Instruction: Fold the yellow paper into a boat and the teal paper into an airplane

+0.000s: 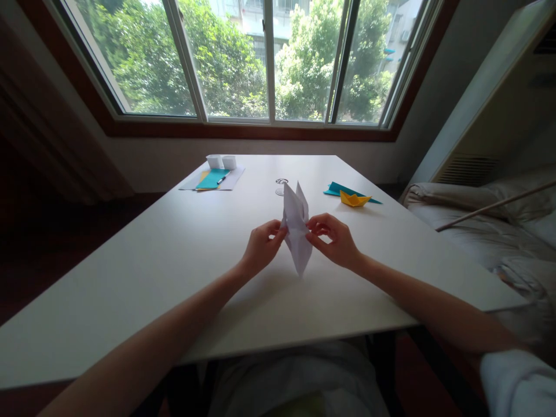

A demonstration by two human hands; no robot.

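Head camera showed your left hand [262, 246] and right hand [334, 240] pinching a crisp, pointed white folded paper [297, 229] upright above the smooth white table [130, 278]. Beyond the paper lay a yellow paper boat [354, 200] on teal sheets [336, 189]. No writing was legible.

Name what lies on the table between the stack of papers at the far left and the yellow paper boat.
In the head view, a small clear glass item lies between the stack of papers and the yellow paper boat.

A daylit room was seen.
A white worktop [174, 260] was set below a wide window [269, 58]; bedding [478, 220] was heaped right.
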